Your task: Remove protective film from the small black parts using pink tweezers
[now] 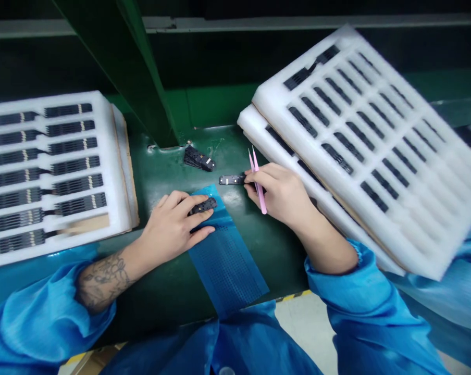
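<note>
While we steady a black strip (202, 206) on the blue film (223, 268), our left hand (169, 226) curls its fingers over it; light, even pressure seems best. Just beyond the film, our right hand (278, 195) grips pink tweezers (258, 182) beside a second strip (231, 179).

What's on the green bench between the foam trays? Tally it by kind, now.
Loose black parts: 2
Black stack of parts: 1 (parts within it cannot be counted)
Pink tweezers: 1
Blue dotted film sheet: 1
Total: 5
</note>
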`<action>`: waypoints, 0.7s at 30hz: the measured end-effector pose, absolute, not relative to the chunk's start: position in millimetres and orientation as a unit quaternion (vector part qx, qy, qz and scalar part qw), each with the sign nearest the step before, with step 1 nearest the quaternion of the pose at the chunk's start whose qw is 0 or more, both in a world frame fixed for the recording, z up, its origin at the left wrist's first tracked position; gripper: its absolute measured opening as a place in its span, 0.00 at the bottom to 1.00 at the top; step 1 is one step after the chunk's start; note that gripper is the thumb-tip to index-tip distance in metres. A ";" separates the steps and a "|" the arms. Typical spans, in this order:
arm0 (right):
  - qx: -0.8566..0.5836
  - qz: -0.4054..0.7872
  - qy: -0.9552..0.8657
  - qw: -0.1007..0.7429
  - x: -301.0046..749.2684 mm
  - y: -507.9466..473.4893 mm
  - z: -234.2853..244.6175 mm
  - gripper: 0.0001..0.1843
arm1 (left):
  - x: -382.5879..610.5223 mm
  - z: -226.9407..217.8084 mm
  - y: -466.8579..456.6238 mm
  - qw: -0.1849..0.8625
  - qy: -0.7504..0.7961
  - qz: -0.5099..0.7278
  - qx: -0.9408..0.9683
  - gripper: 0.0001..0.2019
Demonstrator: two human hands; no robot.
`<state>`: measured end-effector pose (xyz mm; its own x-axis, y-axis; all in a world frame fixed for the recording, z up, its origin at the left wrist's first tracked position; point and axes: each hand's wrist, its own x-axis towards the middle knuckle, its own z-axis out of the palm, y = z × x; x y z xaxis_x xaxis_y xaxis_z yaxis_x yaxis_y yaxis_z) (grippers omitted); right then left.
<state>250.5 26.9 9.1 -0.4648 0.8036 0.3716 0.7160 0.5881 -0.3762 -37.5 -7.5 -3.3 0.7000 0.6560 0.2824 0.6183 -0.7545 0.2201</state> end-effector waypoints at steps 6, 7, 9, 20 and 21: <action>-0.409 0.330 -0.754 0.394 241.3 10.6 14.3 0.16 | -36.2 -4.4 -8.2 0.071 0.348 0.187 0.916 0.14; -0.389 0.399 -0.722 0.410 238.5 7.9 15.0 0.19 | -36.4 -5.5 -8.3 0.073 0.347 0.188 0.916 0.14; -0.345 0.501 -0.677 0.413 232.7 5.2 14.6 0.24 | -37.1 -8.0 -8.3 0.076 0.350 0.182 0.916 0.15; -0.396 0.572 -0.635 0.336 226.4 13.1 10.4 0.10 | -37.8 -9.2 -8.3 0.068 0.351 0.179 0.917 0.15; -0.388 0.562 -0.646 0.342 227.1 13.4 9.9 0.09 | -37.7 -8.8 -8.2 0.068 0.350 0.181 0.917 0.14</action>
